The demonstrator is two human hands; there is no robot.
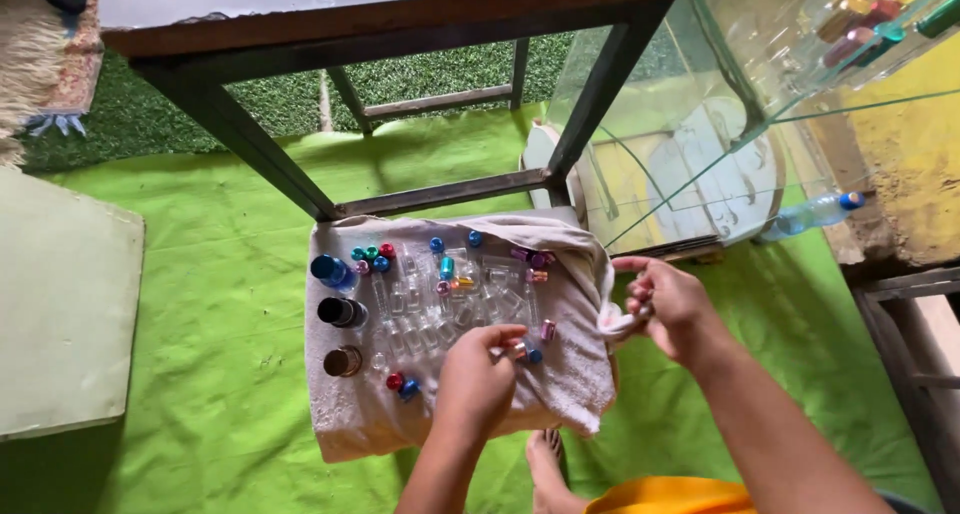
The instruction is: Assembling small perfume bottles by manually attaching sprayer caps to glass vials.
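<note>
Head view, read from left to right: a pale green mat (pixel 65 304) lies on the green sheet (pixel 230 274), then a white towel (pixel 570 384) spread in front of a dark table frame (pixel 240 134). Along the towel's left edge stand 3 larger bottles (pixel 340 312) — 1 blue-capped, 2 dark. Beside them lie many small clear vials (pixel 430 309), too crowded to count exactly, with roughly a dozen loose coloured caps (pixel 380 264) among them. The left hand (pixel 475 379) rests on the towel near its middle, fingers curled together on a small vial (pixel 522 351) at the fingertips. The right hand (pixel 672 304) sits at the towel's right edge, fingers closed on a fold of cloth. Further right stand a glass cabinet (pixel 700 124) and 1 plastic water bottle (pixel 815 212) lying on its side. Risk assessment: a tug on the held cloth would likely shift the towel and set the vials rolling — glass could slip off onto the sheet, and loose caps could scatter.
</note>
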